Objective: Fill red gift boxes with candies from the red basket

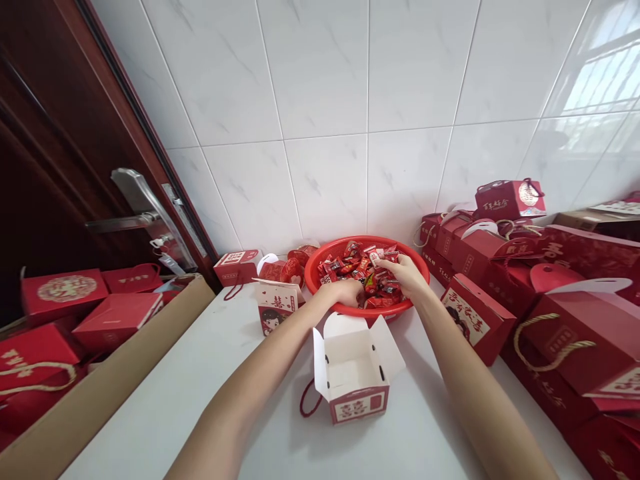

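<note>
A round red plastic basket (pixel 311 272) stands at the back of the white table (pixel 150 413), heaped with small red-wrapped candies (pixel 367 283). My left hand (pixel 347 292) reaches over the near rim, its fingers hidden among the candies. My right hand (pixel 404 275) is over the far side of the heap, its fingertips pinching a white-and-red candy packet (pixel 375 258). Below the basket, between my forearms, an open white-lined gift box (pixel 354 365) stands with its flaps spread and a red string handle hanging at its left.
A second open box with a printed couple (pixel 277 303) stands left of the basket. Stacked red gift boxes (pixel 565 333) rise on the right. A cardboard tray of red boxes (pixel 115 353) lies on the left, below a dark door with a steel lever handle (pixel 135 213). White tile wall behind.
</note>
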A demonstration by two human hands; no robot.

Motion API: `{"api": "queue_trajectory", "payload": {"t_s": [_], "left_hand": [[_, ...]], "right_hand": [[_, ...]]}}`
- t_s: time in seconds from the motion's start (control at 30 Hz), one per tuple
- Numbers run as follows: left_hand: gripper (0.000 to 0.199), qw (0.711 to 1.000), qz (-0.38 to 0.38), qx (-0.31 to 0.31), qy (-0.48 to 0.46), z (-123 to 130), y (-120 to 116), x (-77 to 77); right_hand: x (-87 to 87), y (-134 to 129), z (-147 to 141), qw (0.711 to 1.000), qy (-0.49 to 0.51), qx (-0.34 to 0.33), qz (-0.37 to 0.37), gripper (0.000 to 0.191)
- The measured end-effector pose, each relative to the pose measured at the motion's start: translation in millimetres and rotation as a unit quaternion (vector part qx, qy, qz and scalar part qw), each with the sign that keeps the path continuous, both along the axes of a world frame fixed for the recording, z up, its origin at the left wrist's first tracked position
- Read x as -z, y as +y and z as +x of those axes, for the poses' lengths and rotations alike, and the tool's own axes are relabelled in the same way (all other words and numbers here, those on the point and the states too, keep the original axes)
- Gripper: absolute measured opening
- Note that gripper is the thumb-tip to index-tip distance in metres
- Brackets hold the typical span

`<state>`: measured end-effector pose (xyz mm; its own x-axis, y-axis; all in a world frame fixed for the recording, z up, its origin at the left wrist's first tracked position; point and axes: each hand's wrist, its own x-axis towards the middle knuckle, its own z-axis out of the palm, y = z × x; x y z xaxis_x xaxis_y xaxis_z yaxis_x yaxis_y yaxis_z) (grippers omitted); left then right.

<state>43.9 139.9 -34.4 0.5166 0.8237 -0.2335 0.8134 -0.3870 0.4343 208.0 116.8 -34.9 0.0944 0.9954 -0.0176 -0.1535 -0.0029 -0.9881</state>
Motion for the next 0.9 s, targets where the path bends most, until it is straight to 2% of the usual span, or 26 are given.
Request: {"api": "queue_trajectory", "payload": {"t_s": [0.07,0.13,0.2,0.27,0.33,0.5,0.57,0.7,0.9], "left_hand": [[0.015,1.0,0.002,0.015,0.009,-3,2,0.1],[0.013,0.999,0.025,0.01,-0.029,-6,6,0.7],[0.018,0.989,0.071,-0.037,-0.125,-10,11,2.4],[0.02,0.96,0.11,-0.105,-0.237,-13,15,4.4],[0.017,0.929,0.107,-0.156,-0.318,-15,16,5.4],[0.022,0.888,-0.062,-0.256,-0.376,-16,9,-0.9],[0.02,0.871,-0.108,-0.278,-0.389,-15,6,-5.0],[0.02,0.845,-0.154,-0.281,-0.428,-15,4,-9.3],[0.032,0.796,-0.218,-0.24,-0.512,-20,10,-5.1]], "right_hand": [[-0.4,-1,0,1.0,0.002,-0.001,0.005,0.013],[-1.0,-1,1,1.0,0.004,-0.001,0.01,0.011],[-1.6,-2,1,1.0,0.007,-0.001,0.01,0.011],[-2.3,-2,1,1.0,0.01,-0.003,0.008,0.011],[-2.8,-1,1,1.0,0.012,-0.005,0.006,0.011],[-1.9,0,0,1.0,0.02,-0.021,0.008,0.01],[-1.9,0,0,0.999,0.023,-0.023,0.009,0.011],[-4.3,-3,-1,1.0,0.007,-0.022,0.0,0.01],[-4.8,-3,-2,1.0,-0.001,-0.014,-0.001,0.013]]}}
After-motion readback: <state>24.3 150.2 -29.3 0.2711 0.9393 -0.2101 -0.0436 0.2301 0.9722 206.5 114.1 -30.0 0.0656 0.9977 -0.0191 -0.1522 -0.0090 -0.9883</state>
